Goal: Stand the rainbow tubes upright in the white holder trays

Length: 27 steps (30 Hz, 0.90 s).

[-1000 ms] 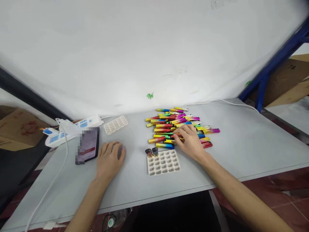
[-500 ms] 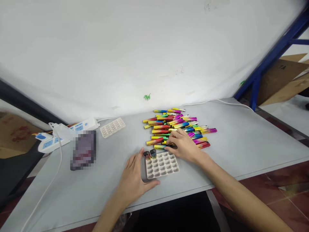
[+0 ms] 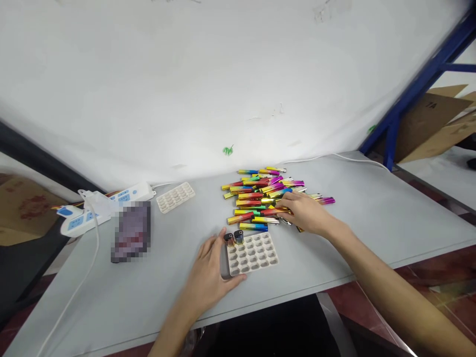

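Head view. Clock positions read from the front tray, 12 pointing to the wall.

Front tray (image 3: pixel 253 255): off-white, multi-pocket, flat on the grey desk (image 3: pixel 375 208) near its front edge. Two black-ended sticks stand side by side in its pockets at the tray's 10 to 11 o'clock corner: a reddish stick (image 3: pixel 229 240) and a bluish stick (image 3: pixel 238 237). Other visible pockets unfilled.

Left hand (image 3: pixel 208 272): at 8 to 9 o'clock, spread, not clenched. Thumb along the near edge, forefinger up beside the reddish stick.

Pile of metallic sticks (image 3: pixel 249 196): lighter-like, two-tone (gold, red, blue, green, magenta), lying across one another at 12 to 1 o'clock, just beyond the tray.

Right hand (image 3: pixel 308 212): at 1 to 2 o'clock, over the pile's near right part. Fingers bent down at the end of a red-and-gold stick (image 3: pixel 270 212); cannot tell whether it is gripped.

Surroundings: second tray (image 3: pixel 175 197), same type, at 10 o'clock. Dark flat device (image 3: pixel 132 230), pixelated, just past 9; white power strip (image 3: pixel 139 191) beyond it. Blue metal frame (image 3: pixel 392 136) at 2 o'clock, cardboard box marked 7A (image 3: pixel 427 124) behind.
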Each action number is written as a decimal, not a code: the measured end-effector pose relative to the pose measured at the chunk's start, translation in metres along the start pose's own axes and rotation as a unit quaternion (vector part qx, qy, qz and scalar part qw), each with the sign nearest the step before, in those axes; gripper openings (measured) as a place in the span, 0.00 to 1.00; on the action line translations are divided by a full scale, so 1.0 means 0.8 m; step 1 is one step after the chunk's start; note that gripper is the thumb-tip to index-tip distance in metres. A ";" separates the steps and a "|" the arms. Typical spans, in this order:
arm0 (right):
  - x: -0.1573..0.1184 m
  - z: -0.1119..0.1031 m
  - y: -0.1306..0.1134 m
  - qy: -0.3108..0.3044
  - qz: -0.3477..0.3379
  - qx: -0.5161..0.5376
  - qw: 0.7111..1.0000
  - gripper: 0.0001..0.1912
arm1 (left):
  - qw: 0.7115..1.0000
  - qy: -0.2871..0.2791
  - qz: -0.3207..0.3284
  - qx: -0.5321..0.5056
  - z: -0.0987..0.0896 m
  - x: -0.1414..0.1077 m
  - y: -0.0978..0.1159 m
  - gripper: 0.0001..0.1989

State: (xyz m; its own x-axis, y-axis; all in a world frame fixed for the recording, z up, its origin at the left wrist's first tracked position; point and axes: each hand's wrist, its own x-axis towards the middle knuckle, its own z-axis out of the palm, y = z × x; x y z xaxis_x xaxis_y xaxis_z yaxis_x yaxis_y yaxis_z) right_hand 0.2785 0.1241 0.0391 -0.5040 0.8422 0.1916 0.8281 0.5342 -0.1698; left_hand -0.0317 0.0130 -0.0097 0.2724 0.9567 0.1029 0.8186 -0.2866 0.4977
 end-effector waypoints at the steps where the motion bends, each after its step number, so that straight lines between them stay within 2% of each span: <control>1: 0.001 -0.001 -0.002 -0.004 0.009 0.008 1.000 0.05 | 1.000 0.002 0.001 0.000 0.000 0.000 0.000 0.49; 3: 0.003 -0.005 -0.005 0.000 0.044 0.036 0.998 0.02 | 1.000 0.008 0.003 0.002 0.000 -0.001 -0.001 0.49; 7: 0.000 -0.009 -0.023 0.046 0.110 0.189 0.975 0.06 | 1.000 0.014 0.005 -0.003 0.001 -0.001 -0.001 0.50; 9: -0.003 -0.007 -0.042 0.060 0.112 0.321 0.939 0.13 | 1.000 0.014 0.009 -0.008 0.001 -0.001 -0.001 0.50; 11: -0.006 -0.001 -0.066 0.048 0.100 0.439 0.892 0.16 | 1.000 0.015 0.009 -0.013 0.001 -0.001 -0.001 0.50; 13: -0.008 0.008 -0.089 0.027 0.083 0.505 0.859 0.13 | 1.000 0.015 0.007 -0.015 0.002 -0.001 0.000 0.51; 14: -0.009 0.013 -0.098 0.025 0.081 0.513 0.854 0.11 | 1.000 0.016 0.006 -0.016 0.002 -0.001 0.000 0.51; 16: -0.010 0.022 -0.111 0.025 0.089 0.502 0.860 0.09 | 1.000 0.017 0.007 -0.020 0.002 -0.001 0.000 0.52; 20: -0.012 0.032 -0.115 0.016 0.106 0.456 0.883 0.13 | 0.999 0.022 0.014 -0.026 0.001 -0.001 0.001 0.51; 24: -0.010 0.032 -0.112 0.010 0.069 0.418 0.906 0.20 | 0.999 0.018 0.015 -0.023 0.001 -0.001 0.001 0.50; 27: -0.004 0.033 -0.112 0.000 0.040 0.380 0.924 0.18 | 1.000 0.014 0.016 -0.022 0.001 -0.002 0.001 0.49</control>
State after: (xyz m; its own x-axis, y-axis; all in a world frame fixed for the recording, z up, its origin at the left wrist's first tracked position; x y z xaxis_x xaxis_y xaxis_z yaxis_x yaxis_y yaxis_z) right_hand 0.1995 0.0750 0.0285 -0.4484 0.8813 0.1490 0.4519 0.3674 -0.8129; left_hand -0.0312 0.0115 -0.0103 0.2837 0.9481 0.1436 0.7866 -0.3157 0.5306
